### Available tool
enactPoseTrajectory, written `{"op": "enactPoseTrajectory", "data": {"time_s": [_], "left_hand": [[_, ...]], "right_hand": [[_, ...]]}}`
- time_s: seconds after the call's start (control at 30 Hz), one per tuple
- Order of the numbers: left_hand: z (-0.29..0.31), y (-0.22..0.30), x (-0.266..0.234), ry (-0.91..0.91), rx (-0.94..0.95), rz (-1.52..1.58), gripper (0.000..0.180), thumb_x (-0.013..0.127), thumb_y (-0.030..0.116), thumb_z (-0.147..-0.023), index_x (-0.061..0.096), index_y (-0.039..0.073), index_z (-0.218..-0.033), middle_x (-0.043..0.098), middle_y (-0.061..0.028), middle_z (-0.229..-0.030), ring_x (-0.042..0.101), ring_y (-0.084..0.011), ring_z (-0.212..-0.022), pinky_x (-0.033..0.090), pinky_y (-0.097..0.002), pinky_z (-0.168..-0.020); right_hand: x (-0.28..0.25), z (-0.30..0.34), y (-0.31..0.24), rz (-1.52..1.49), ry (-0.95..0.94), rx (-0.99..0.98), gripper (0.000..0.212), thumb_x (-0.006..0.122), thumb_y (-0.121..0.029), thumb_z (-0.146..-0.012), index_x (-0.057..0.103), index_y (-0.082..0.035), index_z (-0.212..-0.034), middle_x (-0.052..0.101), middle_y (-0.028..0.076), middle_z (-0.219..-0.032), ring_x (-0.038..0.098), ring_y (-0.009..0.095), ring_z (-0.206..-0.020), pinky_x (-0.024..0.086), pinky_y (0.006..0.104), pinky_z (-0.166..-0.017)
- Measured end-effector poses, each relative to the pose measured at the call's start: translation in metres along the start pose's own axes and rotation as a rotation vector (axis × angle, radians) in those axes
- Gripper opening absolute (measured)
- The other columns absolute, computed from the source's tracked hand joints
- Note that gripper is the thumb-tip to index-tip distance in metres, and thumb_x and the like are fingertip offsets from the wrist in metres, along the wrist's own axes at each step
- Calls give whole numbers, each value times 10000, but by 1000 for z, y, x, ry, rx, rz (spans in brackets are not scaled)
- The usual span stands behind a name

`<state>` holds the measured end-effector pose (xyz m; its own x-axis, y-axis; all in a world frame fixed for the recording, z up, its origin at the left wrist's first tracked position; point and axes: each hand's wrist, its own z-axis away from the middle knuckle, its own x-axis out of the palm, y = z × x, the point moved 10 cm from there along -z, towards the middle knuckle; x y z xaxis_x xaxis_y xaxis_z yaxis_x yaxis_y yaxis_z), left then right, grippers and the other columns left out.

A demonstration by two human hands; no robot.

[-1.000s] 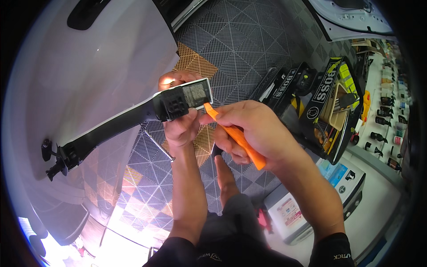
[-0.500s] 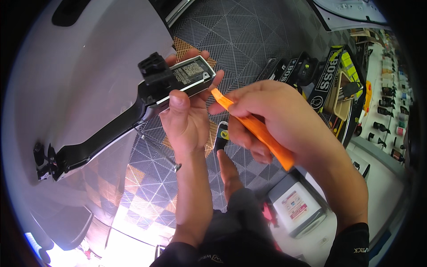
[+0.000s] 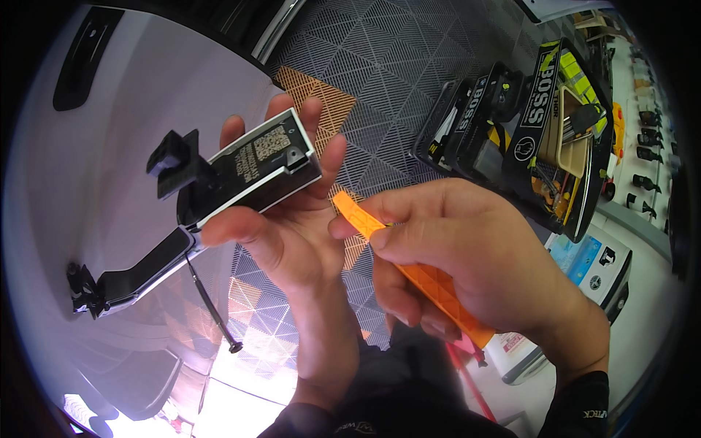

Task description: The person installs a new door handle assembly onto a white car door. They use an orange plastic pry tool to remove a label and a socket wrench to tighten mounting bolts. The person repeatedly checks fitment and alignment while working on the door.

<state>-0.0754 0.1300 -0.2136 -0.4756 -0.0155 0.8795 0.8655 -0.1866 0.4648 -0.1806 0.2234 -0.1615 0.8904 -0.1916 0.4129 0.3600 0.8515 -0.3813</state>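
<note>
A car door handle (image 3: 142, 271), black on its inner side with a light rim, rests across my left hand (image 3: 296, 233). My thumb lies along its near edge and the fingers reach behind its wide end. From that wide end a black bracket (image 3: 177, 162) sticks up, and a thin metal rod (image 3: 210, 305) with a rounded tip hangs from the handle's middle. My right hand (image 3: 467, 244) pinches an orange plastic pry tool (image 3: 431, 285) between thumb and fingers. The tool's tip points at the wide end of the handle, with a gap between them.
To the left stands a light-coloured car panel (image 3: 168, 80) with a dark recess. Black tool bins (image 3: 540, 109) holding tools and yellow cloth are at the right, beside a wall shelf of bottles (image 3: 646, 153). A white box (image 3: 515, 358) lies at lower right. Grey and orange tiles (image 3: 380, 66) cover the floor.
The handle has shifted left and its wide end now tilts up more toward me. My left fingers have spread wider. The pry tool's tip sits slightly lower, farther from the handle.
</note>
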Motion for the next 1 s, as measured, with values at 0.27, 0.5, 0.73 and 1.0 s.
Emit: {"op": "enactPoseTrajectory", "data": {"time_s": [0.27, 0.5, 0.73, 1.0], "left_hand": [[2, -5, 19, -287, 3, 366, 942, 765, 596, -865, 375, 32, -1511, 462, -363, -1464, 428, -541, -1426, 570, -642, -1014], [-2, -3, 22, -351, 33, 224, 856, 807, 340, -818, 338, 39, -1469, 538, -351, -1355, 523, -502, -1333, 622, -558, -982], [-8, -2, 10, -391, 30, 106, 709, 800, 240, -771, 466, 52, -1368, 575, -275, -1287, 530, -468, -1320, 620, -545, -986], [-18, -5, -7, -344, 15, 83, 638, 787, 133, -707, 521, 106, -1286, 572, -192, -1228, 540, -360, -1215, 534, -466, -1008]], "right_hand": [[4, 18, -11, 88, -118, 43, 266, 572, -148, -1007, 715, 31, -1142, 650, 105, -657, 533, 118, -399, 398, 252, -364], [9, 15, -15, 56, -196, 43, 293, 562, -162, -1012, 700, 54, -1154, 632, 96, -665, 543, 129, -422, 396, 254, -366], [27, 5, -40, 497, -244, -350, 288, 529, -141, -1007, 681, 74, -1123, 609, 95, -648, 513, 134, -412, 413, 283, -394], [24, -19, -24, -7, 35, 120, 249, 524, -164, -1026, 666, 40, -1035, 543, 46, -621, 441, 111, -438, 356, 276, -443]]}}
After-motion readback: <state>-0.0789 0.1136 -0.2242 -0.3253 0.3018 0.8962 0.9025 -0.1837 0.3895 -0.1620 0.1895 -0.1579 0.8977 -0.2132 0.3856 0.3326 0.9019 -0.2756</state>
